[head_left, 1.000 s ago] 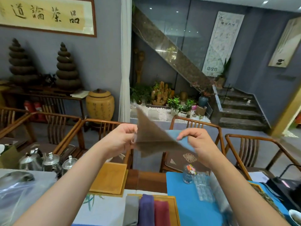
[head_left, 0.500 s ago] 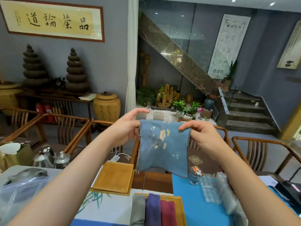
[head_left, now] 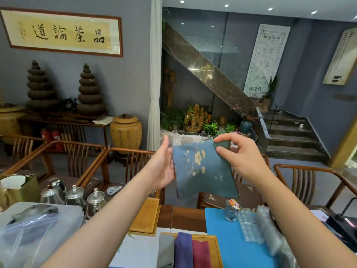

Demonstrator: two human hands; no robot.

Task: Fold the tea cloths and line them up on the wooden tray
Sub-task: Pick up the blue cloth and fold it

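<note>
Above the wooden tray [head_left: 216, 248], the right hand [head_left: 241, 153] pinches the blue cloth [head_left: 202, 171]; the left hand [head_left: 164, 167], its grip spread, touches the cloth's edge.

Tea house or tea shop: framed calligraphy [head_left: 63, 33] on wall, stacked tea-cake towers [head_left: 90, 91], ceramic storage jar [head_left: 126, 132], metal teapots [head_left: 75, 196] on bench, wooden armchairs [head_left: 127, 163], indoor rock garden [head_left: 195, 120]

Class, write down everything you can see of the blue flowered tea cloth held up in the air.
The blue tea cloth is a soft, dusty blue woven fabric with cream blossoms on thin branches and a frayed dark fringe on its left edge. It hangs in the air above the table, slack and curved, not yet folded small. The right hand pinches its top right corner; the left hand is against its left edge, fingers open. It touches nothing else.
</note>
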